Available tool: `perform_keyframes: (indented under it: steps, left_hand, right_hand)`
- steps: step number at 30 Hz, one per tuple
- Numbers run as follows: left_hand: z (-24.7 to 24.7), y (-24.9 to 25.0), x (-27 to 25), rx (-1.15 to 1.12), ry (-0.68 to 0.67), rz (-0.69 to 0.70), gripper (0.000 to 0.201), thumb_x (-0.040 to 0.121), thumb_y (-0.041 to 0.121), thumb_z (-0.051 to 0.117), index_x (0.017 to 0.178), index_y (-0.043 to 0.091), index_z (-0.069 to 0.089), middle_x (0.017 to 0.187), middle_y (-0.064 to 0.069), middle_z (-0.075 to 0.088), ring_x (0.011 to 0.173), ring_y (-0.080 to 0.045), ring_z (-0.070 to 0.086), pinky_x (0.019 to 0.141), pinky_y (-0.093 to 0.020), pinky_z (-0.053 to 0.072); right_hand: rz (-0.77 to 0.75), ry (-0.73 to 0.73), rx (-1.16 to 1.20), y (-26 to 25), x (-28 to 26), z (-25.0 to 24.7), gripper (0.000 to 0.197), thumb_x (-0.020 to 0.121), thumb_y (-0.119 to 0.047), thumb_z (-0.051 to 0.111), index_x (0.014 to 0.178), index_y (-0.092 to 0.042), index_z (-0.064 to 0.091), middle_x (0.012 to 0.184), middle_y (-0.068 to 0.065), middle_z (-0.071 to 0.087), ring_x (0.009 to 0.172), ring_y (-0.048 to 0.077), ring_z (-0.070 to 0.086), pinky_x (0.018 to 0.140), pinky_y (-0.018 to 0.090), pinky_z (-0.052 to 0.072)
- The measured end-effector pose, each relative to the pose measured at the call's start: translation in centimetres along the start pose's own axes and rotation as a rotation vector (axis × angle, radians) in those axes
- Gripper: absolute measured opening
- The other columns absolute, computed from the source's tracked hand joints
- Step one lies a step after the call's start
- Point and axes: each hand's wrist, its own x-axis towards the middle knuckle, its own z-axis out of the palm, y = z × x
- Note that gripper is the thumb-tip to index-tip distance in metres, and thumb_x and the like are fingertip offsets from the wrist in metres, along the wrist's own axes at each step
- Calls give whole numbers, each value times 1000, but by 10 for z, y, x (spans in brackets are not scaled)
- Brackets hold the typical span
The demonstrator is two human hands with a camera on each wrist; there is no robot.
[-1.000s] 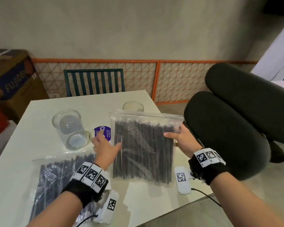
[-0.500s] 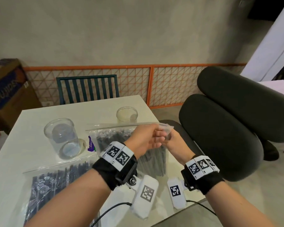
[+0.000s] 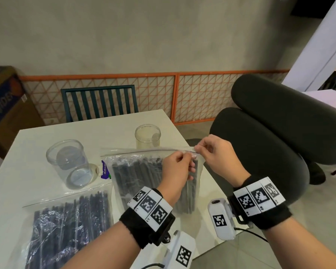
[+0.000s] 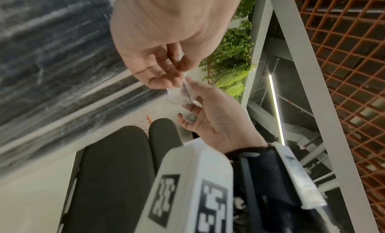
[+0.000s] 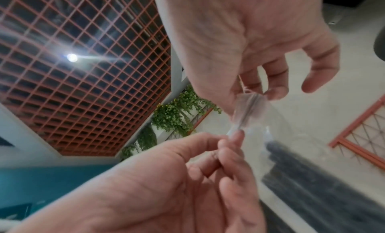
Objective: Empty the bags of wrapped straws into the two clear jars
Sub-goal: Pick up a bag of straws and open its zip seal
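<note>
A clear zip bag of black wrapped straws [image 3: 144,177] stands tilted on the white table [image 3: 52,136]. My left hand [image 3: 190,157] and right hand [image 3: 198,149] both pinch the bag's sealed top strip at its right corner, fingertips almost touching. In the left wrist view the pinched corner [image 4: 183,95] sits between both hands; the right wrist view shows that bag corner [image 5: 250,108] too. A second full bag [image 3: 72,220] lies flat at the near left. A large clear jar [image 3: 68,164] stands empty at the left, and a smaller clear jar [image 3: 147,135] stands behind the held bag.
A purple label [image 3: 105,169] lies between the large jar and the held bag. A teal chair [image 3: 99,101] is at the table's far side, a black office chair [image 3: 270,142] close on the right, a cardboard box [image 3: 6,105] at the left.
A second ago my hands held the bag upright by its two sides. Both have since moved to its top right corner and now pinch the seal there; the bag leans lower.
</note>
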Motion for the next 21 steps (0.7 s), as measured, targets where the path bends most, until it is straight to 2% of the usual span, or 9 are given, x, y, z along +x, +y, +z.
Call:
perform_keyframes:
  steps: [2,6,9,11,13,15,16,18,21]
  left_hand:
    - [0,0,-1,-26,-8,-12,20,93,11,48,82,9,65,58,1,53,49,-8,49,42,-17,41]
    - [0,1,-5,-29,-18,-13,21,92,7,46,77,7,62,59,-2,51,51,-12,47,45,-18,41]
    - [1,-3,-13,-13,-57,4,20,92,7,44,81,5,61,59,-3,51,50,-11,47,45,-18,40]
    - [-3,-3,-12,-21,-61,-3,21,93,8,45,82,5,62,60,-2,53,51,-10,49,45,-18,42]
    - [-7,-1,-10,-14,-80,-19,23,94,10,47,77,8,62,61,-2,55,51,-10,51,46,-20,43]
    - [-8,1,-9,9,-102,-30,26,94,14,48,72,10,61,62,-4,56,50,-11,52,45,-22,45]
    - [-9,2,-10,15,-102,-37,27,94,16,49,71,10,61,62,-5,57,50,-12,52,45,-23,45]
    - [-13,5,-10,-7,-59,-64,24,93,22,49,76,10,62,61,-5,57,49,-13,52,46,-25,46]
    - [-28,10,-4,-81,65,-82,25,95,27,44,83,9,58,58,-4,55,46,-13,51,41,-21,45]
  right_hand:
    - [46,20,14,-1,1,2,18,88,-19,61,81,-3,68,84,8,61,75,15,50,69,26,37]
    - [169,54,24,-3,4,18,17,88,-17,59,81,-3,66,88,9,64,82,20,56,74,31,43]
    - [253,56,50,-1,8,19,17,89,-17,58,82,-2,64,87,7,62,86,22,57,72,30,43]
    - [240,-53,78,-2,8,14,17,91,-17,54,88,-5,65,88,3,62,87,19,56,72,27,39]
    - [204,-161,161,-7,6,10,16,91,-18,53,94,-10,66,92,2,66,87,16,59,76,27,44]
    - [170,-214,229,-15,2,9,14,91,-19,55,90,-12,67,86,3,68,77,15,61,75,29,49]
    - [150,-215,245,-18,1,10,14,91,-18,55,87,-11,67,82,3,67,72,15,60,72,27,49]
    - [94,-183,235,-22,0,13,15,91,-14,56,84,-8,67,82,2,67,74,18,61,71,21,48]
    - [42,-169,228,-22,-1,16,14,91,-13,56,85,-8,67,85,1,68,85,25,63,77,28,48]
